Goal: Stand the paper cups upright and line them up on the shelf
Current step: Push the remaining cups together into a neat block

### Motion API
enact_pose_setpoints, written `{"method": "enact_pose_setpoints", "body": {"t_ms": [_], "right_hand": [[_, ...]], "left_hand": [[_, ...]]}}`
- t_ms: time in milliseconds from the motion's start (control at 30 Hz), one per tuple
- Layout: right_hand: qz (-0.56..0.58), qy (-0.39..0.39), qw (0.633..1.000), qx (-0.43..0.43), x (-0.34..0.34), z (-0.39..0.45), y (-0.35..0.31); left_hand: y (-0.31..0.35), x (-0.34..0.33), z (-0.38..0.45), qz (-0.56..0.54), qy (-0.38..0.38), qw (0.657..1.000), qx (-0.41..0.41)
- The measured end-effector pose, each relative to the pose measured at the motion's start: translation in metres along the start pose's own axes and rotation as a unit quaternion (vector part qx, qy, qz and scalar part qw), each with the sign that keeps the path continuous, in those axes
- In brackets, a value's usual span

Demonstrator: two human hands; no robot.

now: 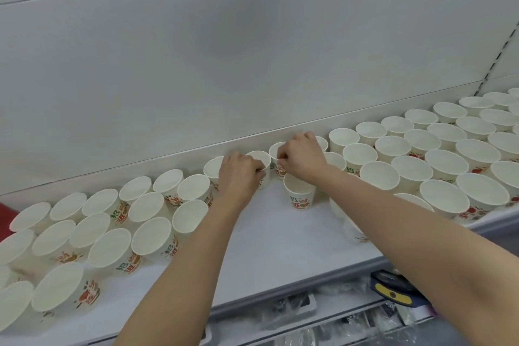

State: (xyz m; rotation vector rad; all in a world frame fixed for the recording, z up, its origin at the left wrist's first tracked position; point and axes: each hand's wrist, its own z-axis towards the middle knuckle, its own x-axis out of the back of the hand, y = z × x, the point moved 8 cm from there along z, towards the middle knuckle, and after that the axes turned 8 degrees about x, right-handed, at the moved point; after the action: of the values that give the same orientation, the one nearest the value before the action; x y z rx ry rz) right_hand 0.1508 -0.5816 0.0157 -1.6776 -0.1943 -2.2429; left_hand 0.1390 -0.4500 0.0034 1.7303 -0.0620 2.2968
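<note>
Several white paper cups with red and green print stand upright on the white shelf (269, 236). My left hand (238, 174) pinches the rim of one cup (259, 159) in the back row. My right hand (302, 159) pinches the rim of the neighbouring cup (275, 150) just to its right. Another upright cup (299, 191) stands alone in front of them, below my right wrist. Rows of cups fill the shelf on the left (148, 206) and the right (411, 170). A further cup (355, 230) is partly hidden under my right forearm.
The shelf's white back panel (252, 64) rises right behind the back row. A bare strip of shelf runs between the two cup groups toward the front edge. Below the shelf lie plastic-wrapped goods (337, 326) and a blue and yellow item (393, 289).
</note>
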Motion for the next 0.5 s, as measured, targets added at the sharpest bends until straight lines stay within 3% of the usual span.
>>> {"method": "enact_pose_setpoints", "body": {"t_ms": [133,267,400,500], "right_hand": [[-0.006,0.006,1.000,-0.002,-0.003,-0.003,-0.001],[0.037,0.066,0.996,0.047,0.007,-0.007,-0.012],[0.093,0.063,0.987,0.112,0.007,-0.006,-0.029],[0.092,0.025,0.989,0.117,0.000,-0.002,-0.035]], "left_hand": [[0.000,0.004,-0.006,-0.073,0.004,0.997,0.007],[-0.047,0.038,-0.010,-0.106,0.093,0.988,0.065],[-0.078,0.024,-0.007,0.028,-0.053,0.993,0.103],[-0.073,0.014,-0.007,0.072,-0.063,0.990,0.107]]}}
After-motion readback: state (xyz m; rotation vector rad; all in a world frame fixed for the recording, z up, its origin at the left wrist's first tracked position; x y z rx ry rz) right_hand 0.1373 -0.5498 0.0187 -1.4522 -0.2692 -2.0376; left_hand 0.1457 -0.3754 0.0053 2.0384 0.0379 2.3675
